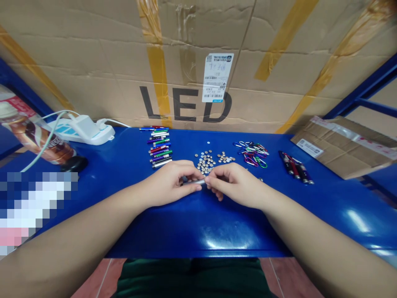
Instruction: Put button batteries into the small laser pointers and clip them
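The silver tube (194, 182) was right there at the centre, held nearly level just above the blue table (217, 236), near its front edge! The left hand (173, 183) had it clamped between thumb and fingers, and over on the other end the right hand (237, 184) came in with thumb and forefinger pinched on the tip. Just beyond the knuckles lay a scatter of small round discs (204, 165), silvery and loose. Away to the left ran a stacked column of coloured tubes (160, 152), red, green, blue and silver; to the right, a tangle of carabiners (252, 150), then a bundle of dark and red tubes (296, 169) beside a cardboard box (347, 145).
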Demonstrator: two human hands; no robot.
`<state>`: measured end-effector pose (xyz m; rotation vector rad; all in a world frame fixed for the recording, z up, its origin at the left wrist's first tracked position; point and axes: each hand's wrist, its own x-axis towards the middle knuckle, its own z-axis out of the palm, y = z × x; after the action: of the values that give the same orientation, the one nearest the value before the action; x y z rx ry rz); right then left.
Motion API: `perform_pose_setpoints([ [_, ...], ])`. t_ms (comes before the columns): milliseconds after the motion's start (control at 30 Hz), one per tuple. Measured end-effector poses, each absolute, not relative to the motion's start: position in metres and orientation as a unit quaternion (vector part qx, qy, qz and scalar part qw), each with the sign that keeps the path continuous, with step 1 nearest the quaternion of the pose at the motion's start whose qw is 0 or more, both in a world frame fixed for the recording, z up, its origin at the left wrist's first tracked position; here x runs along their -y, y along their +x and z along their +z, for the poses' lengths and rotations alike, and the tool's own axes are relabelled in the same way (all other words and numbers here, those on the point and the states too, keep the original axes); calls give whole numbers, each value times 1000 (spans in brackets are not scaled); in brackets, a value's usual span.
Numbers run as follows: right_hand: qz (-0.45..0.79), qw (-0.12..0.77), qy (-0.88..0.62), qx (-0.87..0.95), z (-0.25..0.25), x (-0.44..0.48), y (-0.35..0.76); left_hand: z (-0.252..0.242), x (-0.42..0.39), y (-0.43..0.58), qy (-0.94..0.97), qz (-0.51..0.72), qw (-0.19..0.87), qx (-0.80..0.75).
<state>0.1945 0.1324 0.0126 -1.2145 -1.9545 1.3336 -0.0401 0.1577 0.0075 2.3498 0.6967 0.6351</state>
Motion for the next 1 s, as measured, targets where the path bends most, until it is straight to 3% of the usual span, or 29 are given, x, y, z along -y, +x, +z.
perform_pose_setpoints([
  [133, 580, 201, -466, 637, 10, -134, 189, 7, -158, -41, 898, 252, 259, -251],
  [333, 277, 239, -437, 822, 20, -128, 196, 6, -159, -39, 893, 256, 259, -264],
  [467, 220, 252, -389, 858, 21, -126, 198, 8, -157, -39, 889, 261, 264, -267],
  [567, 308, 257, -430, 809, 16, -126, 193, 9, -155, -39, 898, 276, 240, -246],
  [767, 649, 245, -469, 547, 13, -126, 185, 9, -153, -39, 925, 295, 140, -192],
  [1000, 774, 242, -449, 375, 22, -127, 183, 10, -147, -34, 934, 313, -17, -173],
])
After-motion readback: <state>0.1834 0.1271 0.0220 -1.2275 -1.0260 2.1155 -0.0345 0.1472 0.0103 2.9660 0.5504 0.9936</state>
